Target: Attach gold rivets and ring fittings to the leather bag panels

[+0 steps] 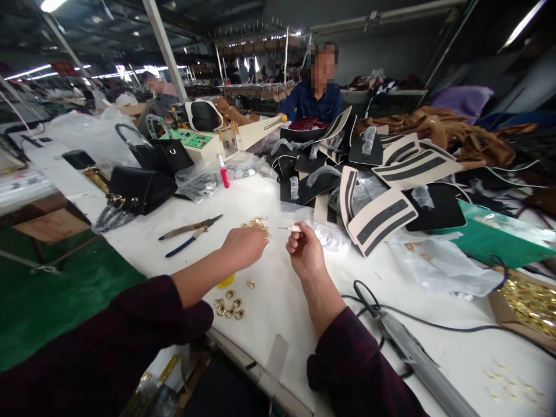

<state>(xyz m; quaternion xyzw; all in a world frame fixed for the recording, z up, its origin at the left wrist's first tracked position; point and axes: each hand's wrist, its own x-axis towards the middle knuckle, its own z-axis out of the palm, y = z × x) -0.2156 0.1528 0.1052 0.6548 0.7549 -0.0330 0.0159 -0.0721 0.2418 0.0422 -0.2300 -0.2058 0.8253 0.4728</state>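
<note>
My right hand [306, 249] is closed round a small white tool [293, 229] whose thin metal tip points left. Facing it, my left hand [245, 246] is curled with its fingertips together at the edge of a pile of small gold metal fittings [257, 221]. Whatever lies between those fingertips is too small to make out. Nearer to me, several gold buckle-like pieces [229, 304] lie loose on the white table [264, 301]. A yellow round object [226, 281] is partly hidden by my left wrist. Pliers [194, 236] with blue grips rest left of my left hand.
A red bottle with a white tip [223, 172] stands behind the pile. Black and beige bag panels [377, 220] are heaped at right. A grey corded tool [417, 353] and a box of gold pieces [527, 304] lie right. Black handbags [141, 188] sit left. A co-worker [319, 95] sits opposite.
</note>
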